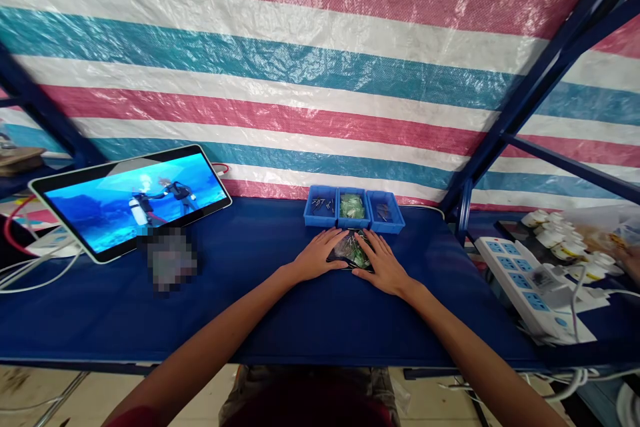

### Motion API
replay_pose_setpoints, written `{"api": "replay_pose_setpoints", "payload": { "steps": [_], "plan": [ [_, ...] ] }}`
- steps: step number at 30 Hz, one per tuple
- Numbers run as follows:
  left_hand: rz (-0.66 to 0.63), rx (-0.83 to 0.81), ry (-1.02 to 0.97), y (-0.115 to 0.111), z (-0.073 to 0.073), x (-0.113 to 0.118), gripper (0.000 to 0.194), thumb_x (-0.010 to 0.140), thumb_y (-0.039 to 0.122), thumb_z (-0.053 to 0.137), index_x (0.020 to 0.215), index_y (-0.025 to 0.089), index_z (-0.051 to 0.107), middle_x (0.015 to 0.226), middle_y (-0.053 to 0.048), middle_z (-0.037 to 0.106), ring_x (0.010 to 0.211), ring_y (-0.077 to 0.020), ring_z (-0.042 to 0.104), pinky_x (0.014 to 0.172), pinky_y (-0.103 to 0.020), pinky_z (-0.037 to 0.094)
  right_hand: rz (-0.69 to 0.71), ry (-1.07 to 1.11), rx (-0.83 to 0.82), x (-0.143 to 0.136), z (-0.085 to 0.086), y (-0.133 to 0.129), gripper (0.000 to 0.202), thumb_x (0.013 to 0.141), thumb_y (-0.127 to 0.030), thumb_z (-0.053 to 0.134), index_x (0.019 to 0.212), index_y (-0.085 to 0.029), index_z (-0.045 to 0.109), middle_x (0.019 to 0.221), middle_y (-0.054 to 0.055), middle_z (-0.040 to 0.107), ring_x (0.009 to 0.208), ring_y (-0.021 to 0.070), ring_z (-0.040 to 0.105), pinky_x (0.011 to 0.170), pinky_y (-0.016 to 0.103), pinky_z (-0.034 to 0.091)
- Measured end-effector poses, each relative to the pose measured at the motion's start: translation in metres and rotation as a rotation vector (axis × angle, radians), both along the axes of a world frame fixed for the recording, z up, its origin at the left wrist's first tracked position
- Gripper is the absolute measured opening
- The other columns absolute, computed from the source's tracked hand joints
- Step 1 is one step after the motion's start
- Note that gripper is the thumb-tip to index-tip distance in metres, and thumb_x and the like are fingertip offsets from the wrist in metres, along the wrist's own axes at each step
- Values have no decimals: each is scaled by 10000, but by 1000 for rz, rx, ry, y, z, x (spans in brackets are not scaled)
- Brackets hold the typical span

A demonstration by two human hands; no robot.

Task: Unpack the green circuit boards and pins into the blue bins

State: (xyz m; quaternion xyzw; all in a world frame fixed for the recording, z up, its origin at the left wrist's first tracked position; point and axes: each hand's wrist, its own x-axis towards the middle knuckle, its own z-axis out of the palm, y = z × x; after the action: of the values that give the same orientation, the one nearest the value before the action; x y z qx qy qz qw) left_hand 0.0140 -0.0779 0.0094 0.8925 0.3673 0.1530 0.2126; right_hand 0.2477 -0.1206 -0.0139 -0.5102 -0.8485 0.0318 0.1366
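Both hands rest on a small dark, clear-topped packet (354, 251) with green and metallic bits showing in it, lying on the blue table. My left hand (320, 255) covers its left side, fingers stretched out. On the right side lies my right hand (384, 263), its fingers spread. Just beyond the hands stand three blue bins side by side: the left bin (321, 219) holds thin dark metal pieces, the middle bin (353, 220) pale green packets, and the right bin (385, 223) a few small thin pieces.
A tablet (135, 200) showing divers leans at the left, with cables beside it. A pixelated patch lies before it. Toward the right are a white power strip (523, 283), white bottles (565, 243) and part of another person's hand. Blue metal posts flank the table (280, 327).
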Motion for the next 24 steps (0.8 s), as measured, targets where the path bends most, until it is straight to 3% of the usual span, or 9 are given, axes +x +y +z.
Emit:
{"api": "replay_pose_setpoints", "payload": {
  "steps": [7,11,14,19,24],
  "plan": [
    [44,59,-159,2,0,-1,567,919,537,425,1399,235,424,1467,-89,404,1362,-266,349,1127,-409,290,12,101,58,3,5,0,690,934,-573,343,1515,-256,148,1558,106,212,1433,281,188,1142,502,219],
    [71,147,-336,8,12,5,393,948,439,414,1234,223,574,1254,-89,593,1211,-235,507,1061,-394,379,-42,211,118,-2,25,9,527,964,-494,316,1411,-227,401,1431,119,419,1333,269,372,1076,448,333],
    [107,201,-459,13,22,12,314,947,385,429,1094,202,638,1101,-86,657,1069,-218,591,974,-369,451,-81,265,154,-11,47,24,407,958,-418,377,1231,-194,579,1171,126,598,1132,255,532,978,396,406],
    [187,238,-575,18,24,18,265,943,331,444,948,185,664,947,-73,684,923,-199,638,859,-322,496,-177,219,1,-23,71,50,267,884,-344,529,1042,-173,661,786,53,657,767,205,602,717,309,436],
    [239,221,-591,15,16,12,245,935,315,465,912,179,667,910,-55,689,795,-167,634,746,-278,502,-188,185,-97,-27,65,51,228,834,-367,616,945,-177,674,758,31,667,730,189,605,653,277,399]
  ]
}}
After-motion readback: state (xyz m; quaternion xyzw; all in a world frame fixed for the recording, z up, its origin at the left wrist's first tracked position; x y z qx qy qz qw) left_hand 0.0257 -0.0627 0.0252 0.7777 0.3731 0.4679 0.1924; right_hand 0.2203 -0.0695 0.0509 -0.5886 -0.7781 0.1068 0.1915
